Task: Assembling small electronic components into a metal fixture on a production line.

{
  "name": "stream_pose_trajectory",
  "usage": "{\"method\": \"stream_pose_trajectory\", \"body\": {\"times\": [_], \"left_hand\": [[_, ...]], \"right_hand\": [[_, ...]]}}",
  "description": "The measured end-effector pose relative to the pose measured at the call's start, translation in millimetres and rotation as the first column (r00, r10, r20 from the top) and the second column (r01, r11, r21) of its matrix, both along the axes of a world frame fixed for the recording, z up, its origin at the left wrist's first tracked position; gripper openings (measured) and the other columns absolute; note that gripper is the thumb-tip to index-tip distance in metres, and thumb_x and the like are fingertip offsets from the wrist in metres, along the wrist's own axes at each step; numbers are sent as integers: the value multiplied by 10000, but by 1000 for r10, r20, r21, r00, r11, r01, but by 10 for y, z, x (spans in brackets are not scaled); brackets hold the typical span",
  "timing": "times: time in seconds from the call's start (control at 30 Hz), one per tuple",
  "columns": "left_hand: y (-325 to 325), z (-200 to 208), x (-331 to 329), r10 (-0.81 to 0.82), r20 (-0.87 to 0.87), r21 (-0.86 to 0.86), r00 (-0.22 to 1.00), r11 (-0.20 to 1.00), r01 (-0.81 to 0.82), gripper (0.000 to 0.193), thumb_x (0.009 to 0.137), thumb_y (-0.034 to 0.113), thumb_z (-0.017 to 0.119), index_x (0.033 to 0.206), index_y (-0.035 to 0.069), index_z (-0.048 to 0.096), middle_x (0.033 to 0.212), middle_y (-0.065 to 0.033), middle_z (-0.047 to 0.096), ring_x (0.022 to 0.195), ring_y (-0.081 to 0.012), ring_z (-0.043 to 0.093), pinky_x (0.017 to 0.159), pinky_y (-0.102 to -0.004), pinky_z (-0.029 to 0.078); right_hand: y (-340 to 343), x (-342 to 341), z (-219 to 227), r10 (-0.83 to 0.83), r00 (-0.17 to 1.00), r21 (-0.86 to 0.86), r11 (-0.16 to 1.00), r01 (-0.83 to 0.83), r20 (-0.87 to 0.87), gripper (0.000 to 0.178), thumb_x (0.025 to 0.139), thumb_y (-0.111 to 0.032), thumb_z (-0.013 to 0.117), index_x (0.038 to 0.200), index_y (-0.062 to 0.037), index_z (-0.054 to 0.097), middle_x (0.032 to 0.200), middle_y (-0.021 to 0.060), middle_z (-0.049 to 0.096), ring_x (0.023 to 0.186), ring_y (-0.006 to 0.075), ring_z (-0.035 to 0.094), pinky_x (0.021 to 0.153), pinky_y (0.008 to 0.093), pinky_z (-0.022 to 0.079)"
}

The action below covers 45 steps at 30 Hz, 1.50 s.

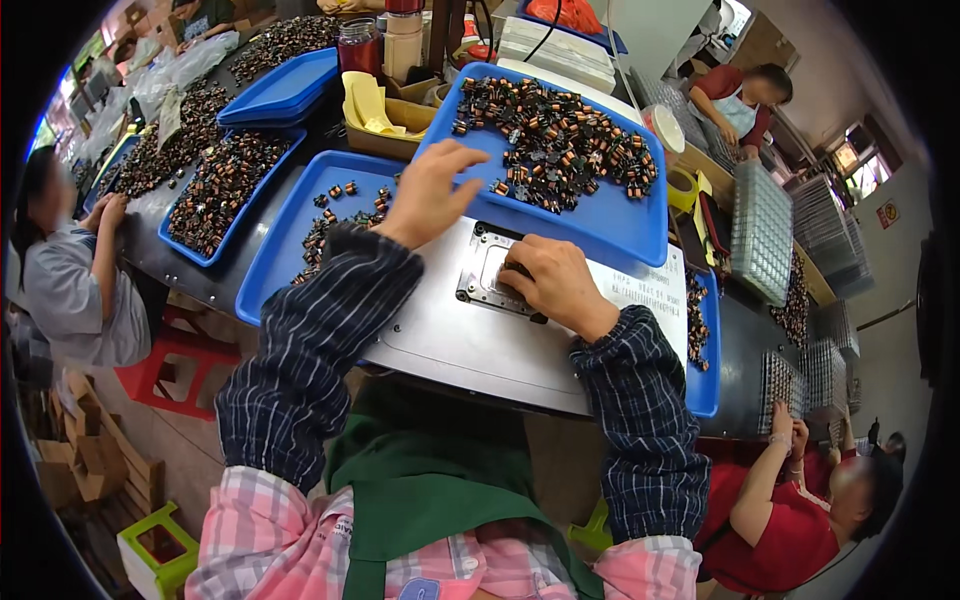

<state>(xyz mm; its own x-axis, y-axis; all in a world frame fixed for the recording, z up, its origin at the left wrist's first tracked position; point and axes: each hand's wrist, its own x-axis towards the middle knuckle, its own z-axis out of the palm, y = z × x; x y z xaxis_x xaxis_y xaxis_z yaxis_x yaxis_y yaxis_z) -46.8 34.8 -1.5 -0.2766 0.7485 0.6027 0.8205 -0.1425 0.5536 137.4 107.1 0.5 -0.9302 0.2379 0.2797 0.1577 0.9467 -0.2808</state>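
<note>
My left hand (432,195) hovers at the near left edge of a blue tray (640,245), its fingers stretched and apart, with nothing seen in them. That tray holds a heap of small dark parts with copper windings (570,140). My right hand (556,280) rests on a metal fixture (480,275) set into a silver plate (450,345). Its fingers are curled down at the fixture's middle, beside a dark bit; what they pinch is hidden beneath them.
At the left, another blue tray (262,270) holds more copper-wound parts, and a further full tray (205,255) lies beyond it. A jar (360,50) and a cardboard box with yellow paper (385,140) stand behind. A clear gridded rack (762,230) is at right. Several people work around the table.
</note>
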Motion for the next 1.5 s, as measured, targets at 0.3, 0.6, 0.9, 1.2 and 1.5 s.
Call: {"method": "stream_pose_trajectory", "body": {"times": [0.3, 0.6, 0.9, 1.2, 1.5], "left_hand": [[359, -76, 257, 25, -120, -118, 992, 992, -39, 212, 780, 193, 567, 955, 74, 578, 973, -72, 574, 908, -255, 537, 794, -357, 411], [291, -108, 201, 36, 13, 126, 999, 991, -37, 150, 741, 67, 588, 890, 49, 590, 801, -93, 581, 765, -262, 549, 696, -338, 435], [-31, 3, 364, -161, 214, 85, 963, 986, 146, 158, 760, 30, 590, 918, 15, 596, 813, -101, 573, 671, -214, 562, 620, -288, 459], [-324, -57, 475, -288, 211, -67, 934, 949, 308, 167, 724, -9, 573, 888, 23, 590, 835, -110, 572, 766, -268, 575, 671, -318, 470], [-296, -93, 537, -361, -100, -165, 927, 925, 342, 163, 718, -5, 571, 875, 23, 607, 828, -106, 568, 783, -275, 555, 681, -340, 461]], "right_hand": [[151, 73, 45, -30, 978, -470, 880, -72, -206, 144, 705, -146, 664, 756, -13, 641, 674, 77, 614, 538, 133, 544, 479, 281, 410], [738, 297, 247, -567, 711, -891, 96, -443, -415, 191, 865, -210, 504, 935, -42, 562, 826, 64, 600, 587, 93, 551, 341, 172, 354], [1186, 151, -110, -538, 800, -65, 838, 542, -266, 267, 703, -249, 669, 881, -54, 633, 775, 98, 608, 668, 196, 584, 544, 312, 454], [1033, 58, 79, -566, 805, -353, 800, 485, -177, 239, 652, -201, 690, 780, -16, 612, 736, 107, 619, 699, 242, 602, 631, 331, 463], [832, 220, 142, -392, 871, -360, 890, 278, -296, 185, 638, -65, 667, 802, -1, 611, 714, 73, 605, 605, 130, 542, 563, 246, 432]]}}
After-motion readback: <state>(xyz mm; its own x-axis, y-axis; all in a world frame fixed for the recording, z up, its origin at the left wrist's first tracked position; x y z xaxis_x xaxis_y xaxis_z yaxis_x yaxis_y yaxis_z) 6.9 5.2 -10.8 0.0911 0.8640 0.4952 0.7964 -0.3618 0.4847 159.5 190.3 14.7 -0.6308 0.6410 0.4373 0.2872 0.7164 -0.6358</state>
